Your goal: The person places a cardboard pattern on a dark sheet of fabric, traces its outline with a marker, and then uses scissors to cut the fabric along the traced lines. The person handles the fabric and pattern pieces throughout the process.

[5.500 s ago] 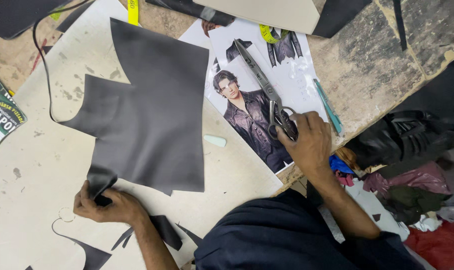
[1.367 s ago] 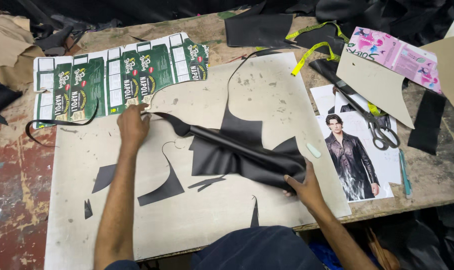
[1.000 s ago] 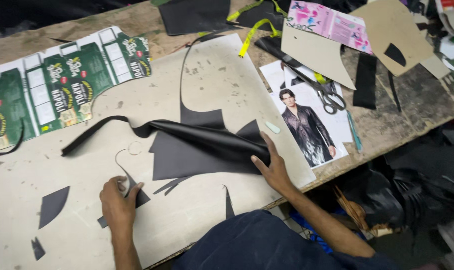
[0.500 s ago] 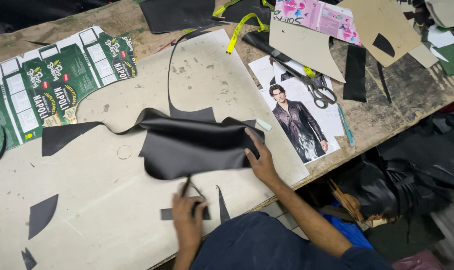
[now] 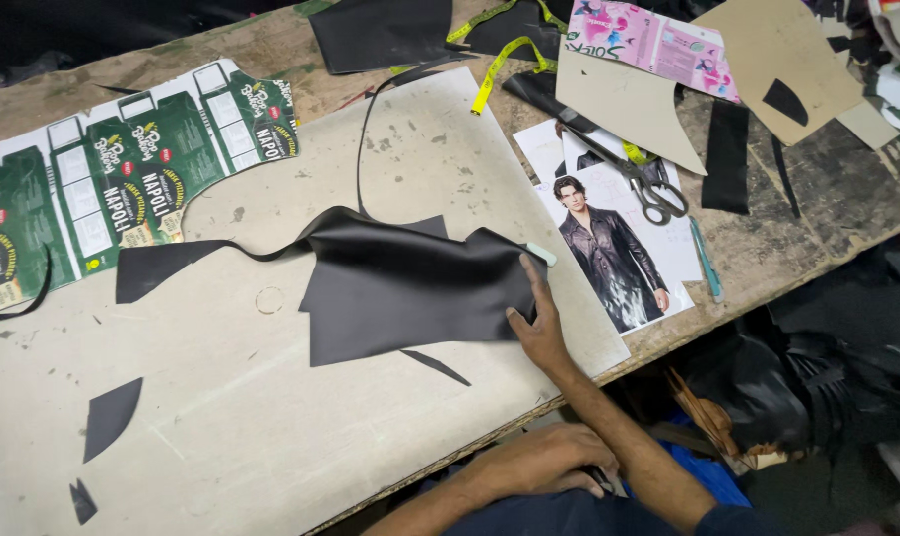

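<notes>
A large black leather piece (image 5: pixel 400 288) lies rumpled on a pale cutting board (image 5: pixel 271 427), with a long strip trailing off to the left. My right hand (image 5: pixel 537 323) rests on the piece's right edge, index finger stretched along it, gripping that edge. My left hand (image 5: pixel 549 462) is off the board, below the table's front edge over my lap, fingers curled around a small dark leather scrap. A thin black sliver (image 5: pixel 435 367) lies just under the big piece.
Flattened green cartons (image 5: pixel 103 189) lie at the left. A printed photo of a person in a black coat (image 5: pixel 609 253), scissors (image 5: pixel 648 189), a teal pen (image 5: pixel 706 263), a yellow tape measure (image 5: pixel 500 65) and tan card patterns (image 5: pixel 624 99) lie right. Black scraps (image 5: pixel 108 417) dot the board.
My left hand picked a small black scrap off the board and drew back below the table edge. The leather piece was dragged and spread flatter under my right hand.
</notes>
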